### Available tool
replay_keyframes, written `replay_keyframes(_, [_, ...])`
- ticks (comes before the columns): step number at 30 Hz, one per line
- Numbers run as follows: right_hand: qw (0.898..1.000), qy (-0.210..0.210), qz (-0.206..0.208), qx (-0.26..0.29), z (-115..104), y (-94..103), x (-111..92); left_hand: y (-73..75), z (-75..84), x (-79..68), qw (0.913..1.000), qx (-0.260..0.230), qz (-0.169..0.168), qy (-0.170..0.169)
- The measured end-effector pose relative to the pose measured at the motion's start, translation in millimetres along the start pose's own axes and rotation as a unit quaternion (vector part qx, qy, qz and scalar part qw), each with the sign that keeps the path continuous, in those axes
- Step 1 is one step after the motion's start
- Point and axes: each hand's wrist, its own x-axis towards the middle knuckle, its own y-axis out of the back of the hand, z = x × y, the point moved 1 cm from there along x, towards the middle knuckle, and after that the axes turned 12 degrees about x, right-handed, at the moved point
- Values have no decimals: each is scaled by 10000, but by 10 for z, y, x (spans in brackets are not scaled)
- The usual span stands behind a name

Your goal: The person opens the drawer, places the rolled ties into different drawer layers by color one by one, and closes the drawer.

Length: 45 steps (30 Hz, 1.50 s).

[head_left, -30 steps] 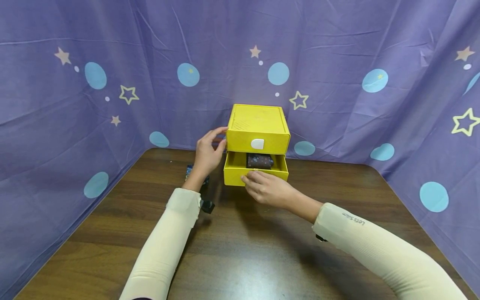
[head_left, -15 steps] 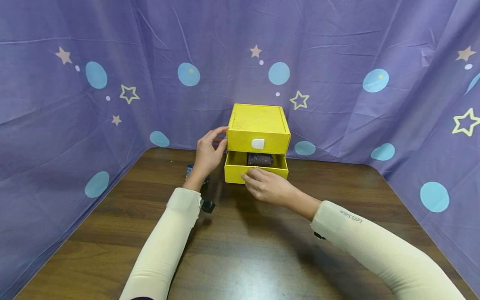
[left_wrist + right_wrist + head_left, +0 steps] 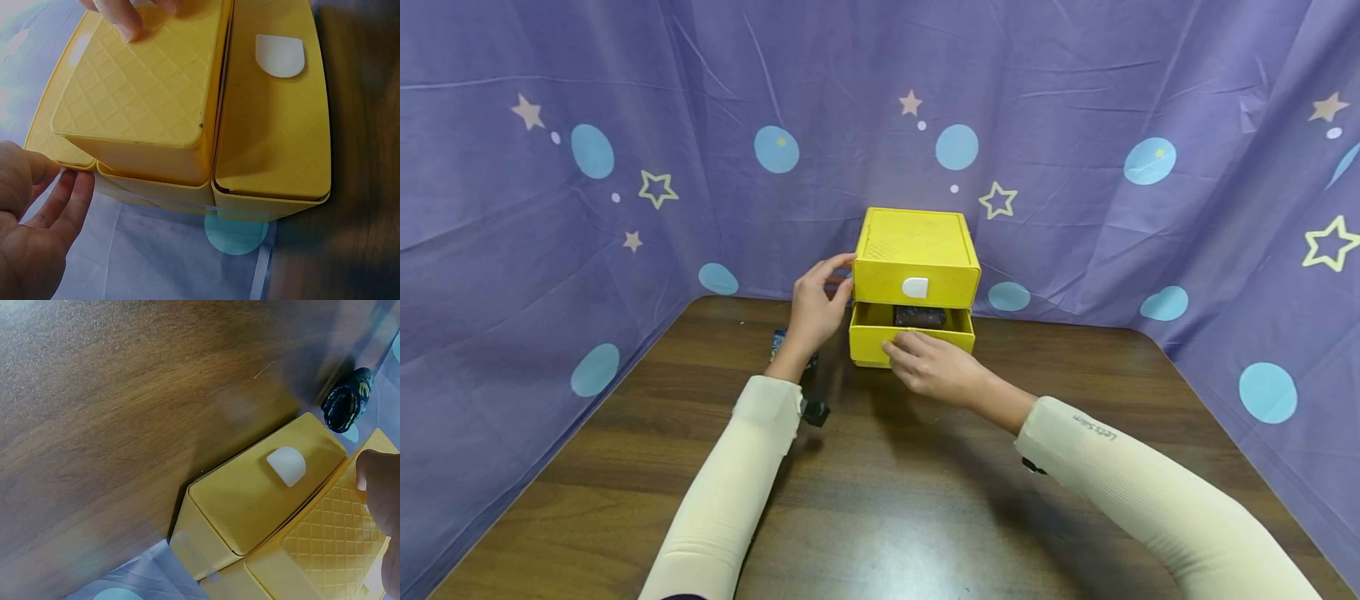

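Right hand (image 3: pixel 932 371): fingers bent against the front of the middle drawer (image 3: pixel 868 343); whether they pinch its handle is hidden.
Left hand (image 3: pixel 816 308): thumb and fingers spread apart, tips touching the left side of the yellow three-drawer cabinet (image 3: pixel 917 237).
Middle drawer: partway out, a dark patterned roll (image 3: pixel 919 317) inside.
Top drawer (image 3: pixel 876 283) and bottom drawer (image 3: pixel 272 119): flush, white tabs showing.
Second patterned roll (image 3: pixel 349 400): on the worktop, beside the cabinet.
Sleeves (image 3: pixel 730 467): cream, lettering on the right one.
Worktop (image 3: pixel 865 500): brown wood grain, rounded far corners, pale glare at the near middle.
Curtain (image 3: pixel 850 50): purple, creased, behind and along both sides, printed with blue discs and stars.
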Motion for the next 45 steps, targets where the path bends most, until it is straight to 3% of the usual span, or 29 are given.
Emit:
replay_keyframes(17, [9999,-47,132,-24,67,-82,21,5,-12,7,10000,3,-39,-9])
replay_keyframes(45, [9995,-285,-92,-39,148,-178,49,8,4,2,10000,55,-72,36])
